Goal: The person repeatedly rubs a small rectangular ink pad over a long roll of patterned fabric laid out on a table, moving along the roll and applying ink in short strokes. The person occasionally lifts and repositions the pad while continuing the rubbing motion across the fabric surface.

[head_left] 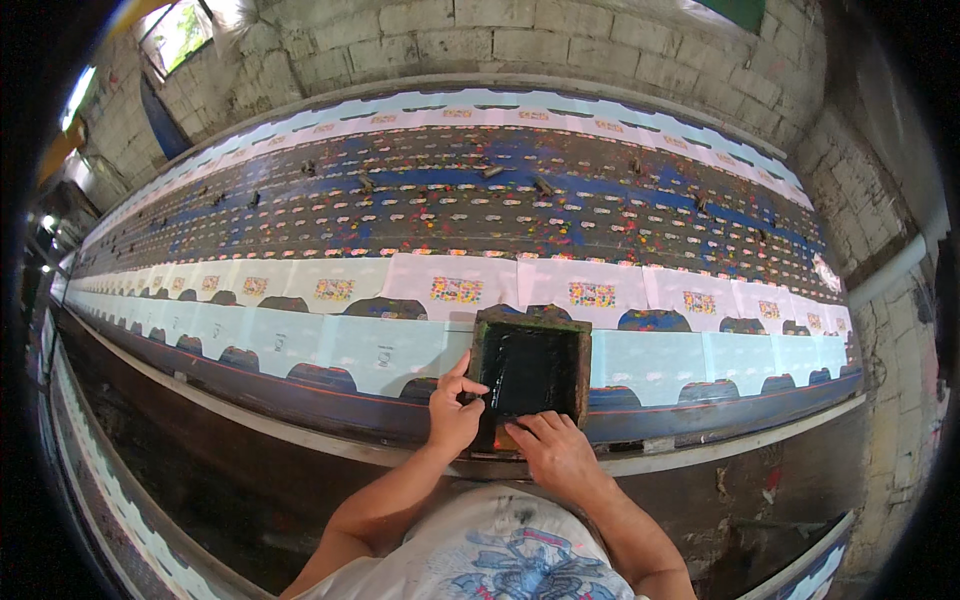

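Observation:
A small wooden screen printing frame (583, 385) with a dark, rust-coloured rim lies over the near row of pale blue fabric pieces (655, 362). Wet, glossy black ink (530, 370) covers its mesh. My left hand (456, 410) grips the frame's left side, index finger pointing up along it and the other fingers bent over the rim. At the frame's near end, my right hand (552, 447) is closed, its fingers curled down inside the near rim. An orange-brown piece (506, 437) shows beside its fingertips; whether the hand holds it is hidden.
The long printing table (400, 230) spans the view, its dark middle spotted with coloured ink. Pink fabric pieces (570, 290) with multicoloured prints lie beyond the blue ones. A rail (690, 455) follows the near edge. Block walls (520, 45) stand behind and at right.

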Available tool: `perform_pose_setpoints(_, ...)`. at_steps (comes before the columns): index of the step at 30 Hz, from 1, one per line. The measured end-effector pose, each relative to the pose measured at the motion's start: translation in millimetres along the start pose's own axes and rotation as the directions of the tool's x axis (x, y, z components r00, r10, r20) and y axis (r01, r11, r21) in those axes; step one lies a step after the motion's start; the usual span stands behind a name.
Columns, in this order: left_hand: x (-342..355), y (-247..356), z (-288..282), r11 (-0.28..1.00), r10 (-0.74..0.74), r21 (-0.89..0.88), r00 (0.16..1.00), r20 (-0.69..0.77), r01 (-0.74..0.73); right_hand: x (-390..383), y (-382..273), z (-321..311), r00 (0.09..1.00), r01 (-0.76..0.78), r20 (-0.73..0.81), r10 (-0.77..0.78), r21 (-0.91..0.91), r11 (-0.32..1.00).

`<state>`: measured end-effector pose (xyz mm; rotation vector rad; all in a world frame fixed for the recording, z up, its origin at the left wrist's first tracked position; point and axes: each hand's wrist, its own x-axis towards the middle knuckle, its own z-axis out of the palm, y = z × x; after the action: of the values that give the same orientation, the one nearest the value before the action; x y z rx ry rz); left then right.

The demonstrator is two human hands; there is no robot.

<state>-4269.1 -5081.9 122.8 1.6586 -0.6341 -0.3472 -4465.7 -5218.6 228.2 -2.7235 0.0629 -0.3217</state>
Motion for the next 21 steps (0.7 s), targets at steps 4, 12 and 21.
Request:
perform_pose_setpoints(4, 0.1, 8.4, 3.3, 0.999, -0.012, 0.035, 1.0, 0.0, 0.012, 17.4, 21.8, -23.4, 0.981, -0.025, 0.192, 0.019, 0.027, 0.999)
perform_pose_setpoints(12, 1.6, 2.2, 1.1, 0.998, 0.0, 0.062, 0.999, 0.043, -0.003, 93.8, 89.4, -15.3, 0.999, -0.05, 0.008, 0.05, -0.019, 0.999)
perform_pose_setpoints(21, -0.5, 5.4, 2.9, 0.998, 0.05, 0.031, 0.999, -0.004, -0.049, 46.4, 41.3, 6.9, 0.998, -0.028, -0.05, 0.023, -0.092, 0.995)
